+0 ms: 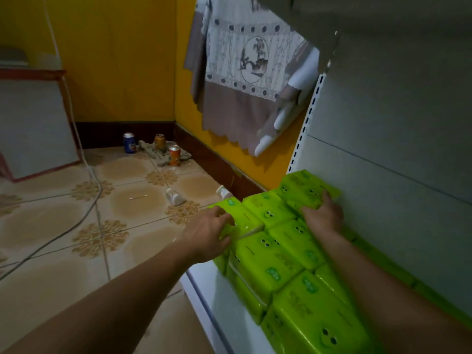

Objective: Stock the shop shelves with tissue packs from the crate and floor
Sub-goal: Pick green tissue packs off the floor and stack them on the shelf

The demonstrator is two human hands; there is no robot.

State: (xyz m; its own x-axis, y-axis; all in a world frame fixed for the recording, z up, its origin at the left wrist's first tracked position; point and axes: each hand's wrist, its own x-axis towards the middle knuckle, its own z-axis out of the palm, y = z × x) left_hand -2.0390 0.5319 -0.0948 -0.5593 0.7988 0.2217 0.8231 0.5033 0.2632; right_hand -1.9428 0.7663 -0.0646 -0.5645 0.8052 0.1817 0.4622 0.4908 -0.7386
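- Green tissue packs [281, 254] sit in stacked rows on the white shelf [204, 297], the outer ones right at its front edge.
- left grip [207, 236] clenched on the end pack [240, 217]; right grip [323, 213] lies on a back-row pack, clamped or only pressing: cannot tell.
- Risk: slick wrap plus an uneven shove probably tips the end pack onto the floor [127, 251].

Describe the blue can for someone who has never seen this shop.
Find the corner of the yellow walls, where dark skirting meets the tiled floor. Three drink cans stand there by a crumpled rag; the blue can is leftmost, the other two orange.
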